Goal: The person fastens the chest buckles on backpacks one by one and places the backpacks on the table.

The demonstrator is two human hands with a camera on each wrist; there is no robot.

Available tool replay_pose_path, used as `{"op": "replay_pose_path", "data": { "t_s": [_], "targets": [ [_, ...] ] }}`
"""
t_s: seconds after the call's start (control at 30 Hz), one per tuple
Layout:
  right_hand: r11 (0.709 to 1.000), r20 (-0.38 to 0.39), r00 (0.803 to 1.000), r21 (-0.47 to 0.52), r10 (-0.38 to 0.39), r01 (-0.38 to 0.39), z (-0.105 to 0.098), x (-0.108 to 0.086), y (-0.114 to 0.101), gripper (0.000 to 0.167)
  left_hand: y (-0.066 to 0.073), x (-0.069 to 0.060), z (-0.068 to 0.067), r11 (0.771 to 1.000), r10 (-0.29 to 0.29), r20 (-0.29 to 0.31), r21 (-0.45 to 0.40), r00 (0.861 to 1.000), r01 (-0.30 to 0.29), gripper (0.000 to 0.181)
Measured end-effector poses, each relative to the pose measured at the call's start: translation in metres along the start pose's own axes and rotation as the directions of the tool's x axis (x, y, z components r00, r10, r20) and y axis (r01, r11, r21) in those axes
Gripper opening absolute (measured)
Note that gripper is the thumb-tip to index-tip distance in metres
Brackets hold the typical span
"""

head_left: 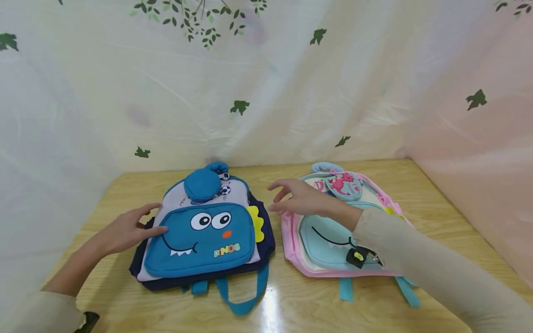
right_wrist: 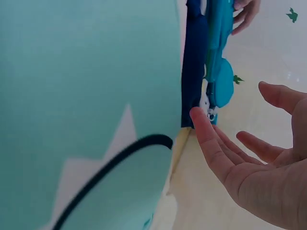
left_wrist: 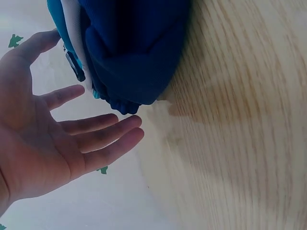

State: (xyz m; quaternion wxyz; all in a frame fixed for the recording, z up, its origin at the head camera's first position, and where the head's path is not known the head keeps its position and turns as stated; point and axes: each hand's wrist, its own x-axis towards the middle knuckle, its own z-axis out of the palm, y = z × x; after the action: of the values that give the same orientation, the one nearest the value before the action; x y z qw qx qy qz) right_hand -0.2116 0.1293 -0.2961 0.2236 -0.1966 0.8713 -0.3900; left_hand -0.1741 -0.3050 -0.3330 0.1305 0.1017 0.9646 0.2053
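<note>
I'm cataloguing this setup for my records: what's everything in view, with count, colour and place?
Blue-and-white fabric backpack with cartoon face: 1, blue, white, navy, on the table's left half
Round blue pouch: 1, blue, on that backpack's upper front
Pink-and-mint backpack: 1, pink, mint, cream, right of the blue one
Mint pouch with pink picture: 1, on the pink-and-mint backpack's upper front
Light wooden table: 1, light brown, under both backpacks
Pale draped backdrop with green leaf prints: count unclear, behind the table
Small black objects: 2, black, at the cuffs
Long sleeves: 2, beige, lower left and right
Left hand: 1, at the blue backpack's left edge
Right hand: 1, above the pink-and-mint backpack
</note>
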Motion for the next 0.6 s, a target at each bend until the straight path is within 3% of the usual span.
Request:
{"op": "replay_pose_path", "data": {
  "t_s": [0.33, 0.6],
  "targets": [
    [0.992, 0.083, 0.993, 0.088, 0.081, -0.089, 0.015, 0.018, 0.006, 0.072, -0.004, -0.006, 0.005, 0.998, -0.033, 0.03, -0.057, 0.999, 0.034, 0.082],
    [0.992, 0.133, 0.985, 0.049, 0.111, -0.118, 0.025, 0.03, 0.007, 0.075, -0.002, -0.012, 0.011, 0.987, -0.022, 0.05, -0.16, 0.998, 0.03, 0.078]
  ]
}}
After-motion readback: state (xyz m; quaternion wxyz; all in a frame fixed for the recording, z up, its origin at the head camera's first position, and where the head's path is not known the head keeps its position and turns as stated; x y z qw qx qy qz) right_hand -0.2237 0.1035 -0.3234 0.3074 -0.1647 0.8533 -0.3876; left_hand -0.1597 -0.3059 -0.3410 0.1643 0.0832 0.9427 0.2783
